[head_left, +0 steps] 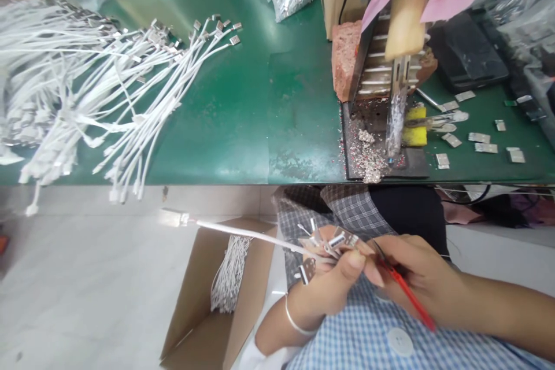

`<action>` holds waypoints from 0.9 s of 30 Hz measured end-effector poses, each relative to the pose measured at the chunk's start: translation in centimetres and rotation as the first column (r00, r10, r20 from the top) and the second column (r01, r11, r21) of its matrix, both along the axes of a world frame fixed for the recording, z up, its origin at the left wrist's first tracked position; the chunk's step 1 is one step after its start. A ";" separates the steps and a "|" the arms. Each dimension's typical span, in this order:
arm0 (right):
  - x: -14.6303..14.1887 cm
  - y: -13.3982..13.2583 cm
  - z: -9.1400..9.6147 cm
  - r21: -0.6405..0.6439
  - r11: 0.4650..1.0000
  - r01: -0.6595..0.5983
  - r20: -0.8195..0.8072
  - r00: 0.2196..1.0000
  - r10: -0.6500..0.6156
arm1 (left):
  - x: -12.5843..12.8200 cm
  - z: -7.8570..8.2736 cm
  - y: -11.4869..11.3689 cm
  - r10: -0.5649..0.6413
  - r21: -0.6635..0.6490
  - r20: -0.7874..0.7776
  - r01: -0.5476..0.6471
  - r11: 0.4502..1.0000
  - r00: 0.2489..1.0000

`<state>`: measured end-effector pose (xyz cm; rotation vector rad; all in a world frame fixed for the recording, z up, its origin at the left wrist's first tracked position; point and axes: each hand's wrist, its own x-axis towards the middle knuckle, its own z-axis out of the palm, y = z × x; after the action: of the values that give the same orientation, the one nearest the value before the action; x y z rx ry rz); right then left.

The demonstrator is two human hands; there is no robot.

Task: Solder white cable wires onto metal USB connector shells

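Observation:
My left hand [329,283] is closed around a white cable [255,235] and several metal USB connectors [336,241] that stick out between the fingers. The cable reaches left over the floor and ends in a metal connector [173,218]. Close against it, my right hand [411,260] is closed on red-handled tweezers [410,298]. Their dark tip points toward the left fingertips, and the right thumb and fingers nearly touch the left thumb. What lies exactly between the fingertips is too small to make out.
A heap of white cables [130,87] covers the green table [299,87] at left. At right, a wooden-handled soldering iron [405,29] rests by a brick [346,60], solder scraps [368,153], a yellow sponge [416,134] and loose connectors [485,148]. Below stands a cardboard box [191,295] holding cables.

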<state>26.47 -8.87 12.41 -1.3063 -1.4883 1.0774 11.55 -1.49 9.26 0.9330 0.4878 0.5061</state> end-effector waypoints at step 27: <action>4.0 0.0 0.6 0.196 0.962 -0.189 0.689 0.725 0.002 | 0.6 1.0 -0.6 0.225 0.276 0.095 -0.243 0.930 0.970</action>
<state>30.45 -8.83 12.96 -1.5332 -2.1800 0.4184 12.11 -2.09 10.21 1.1392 0.4797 0.8372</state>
